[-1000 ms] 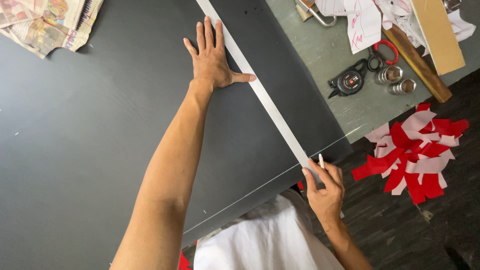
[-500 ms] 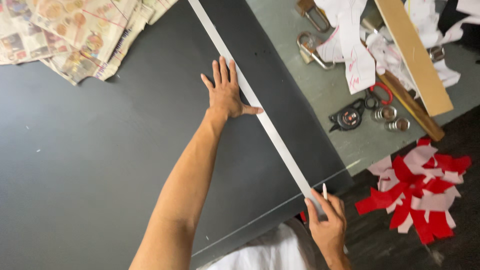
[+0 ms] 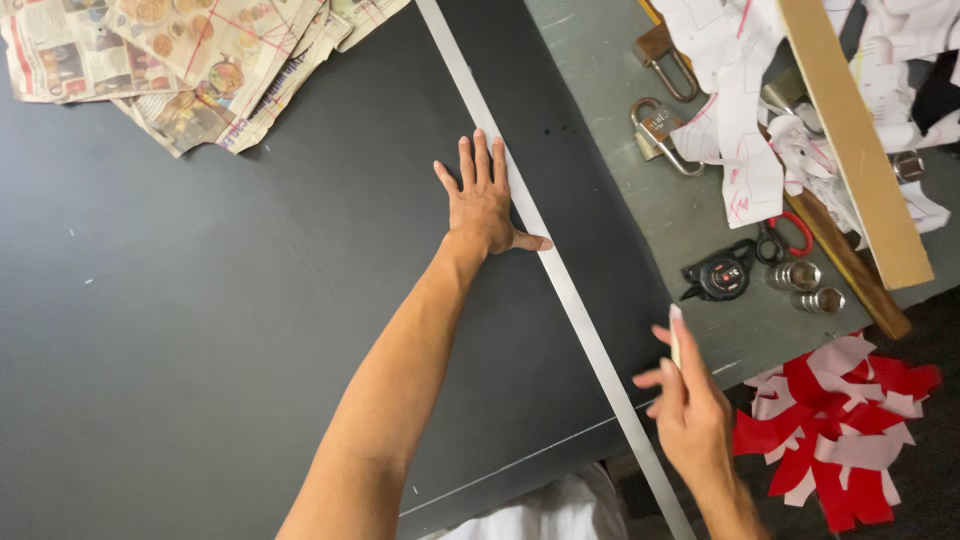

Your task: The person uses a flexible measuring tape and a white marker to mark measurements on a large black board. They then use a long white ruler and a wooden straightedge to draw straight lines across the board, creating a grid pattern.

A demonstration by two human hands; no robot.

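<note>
A long metal ruler (image 3: 560, 280) lies diagonally across a sheet of black fabric (image 3: 220, 300) on the table. My left hand (image 3: 482, 200) presses flat on the fabric, fingers spread, with the thumb against the ruler's left edge. My right hand (image 3: 685, 405) hovers near the ruler's lower end, to its right, pinching a small white piece of chalk (image 3: 675, 335) between its fingers. The chalk is lifted off the fabric.
Newspaper pattern pieces (image 3: 190, 60) lie at the top left. On the grey table (image 3: 620, 180) are two padlocks (image 3: 660, 130), a black tape measure (image 3: 725, 277), red-handled scissors (image 3: 790, 235), metal cylinders (image 3: 808, 287), a wooden bar (image 3: 850, 140) and papers. Red and white scraps (image 3: 830, 430) lie on the floor.
My right hand has lifted the chalk away from the ruler's lower end and moved right. The view has shifted; my left hand stays flat against the ruler.
</note>
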